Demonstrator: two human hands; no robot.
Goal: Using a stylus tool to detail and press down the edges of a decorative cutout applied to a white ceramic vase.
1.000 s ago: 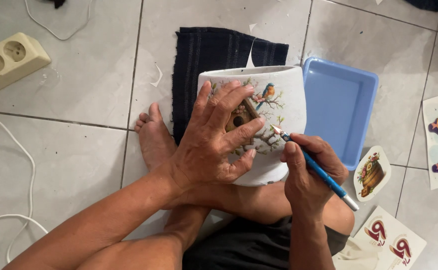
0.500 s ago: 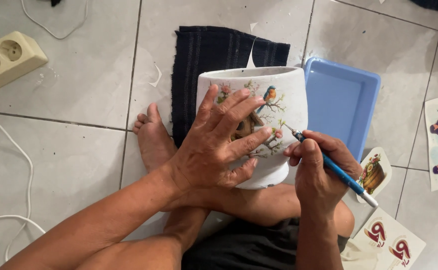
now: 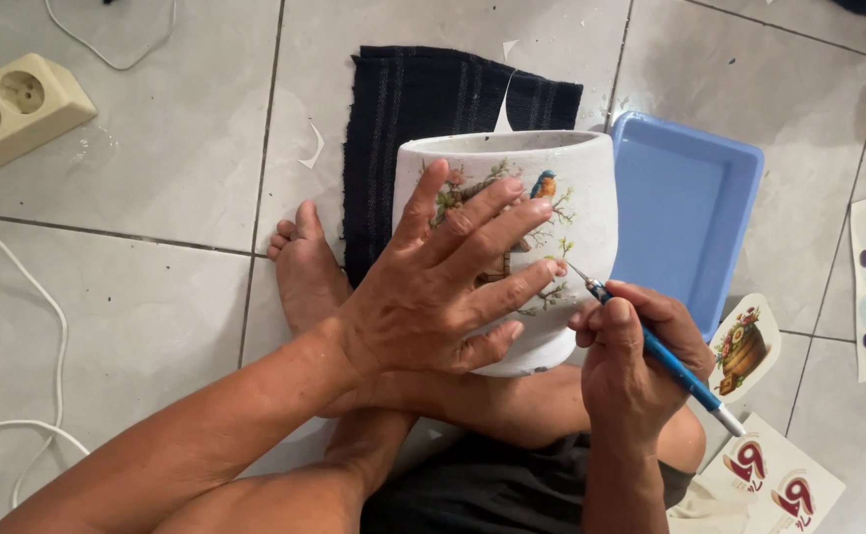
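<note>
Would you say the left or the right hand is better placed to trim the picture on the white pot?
Probably the right hand: it holds the blue craft knife, tip at the picture. The left hand lies flat on the white pot, steadying it.

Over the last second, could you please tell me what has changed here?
The right hand shifted its blue knife rightwards along the pot, towards its edge. The left hand stayed spread flat on the pot's picture; the tray and cloth did not move.

The pot [image 3: 552, 198] is laid on the crossed legs under the left hand [image 3: 433, 287], with the right hand [image 3: 631, 366] just right of it. A cloth [image 3: 403, 129] is spread beyond the hands, a tray [image 3: 690, 208] is set right of the pot, and a socket strip [image 3: 13, 114] is placed far left.
</note>
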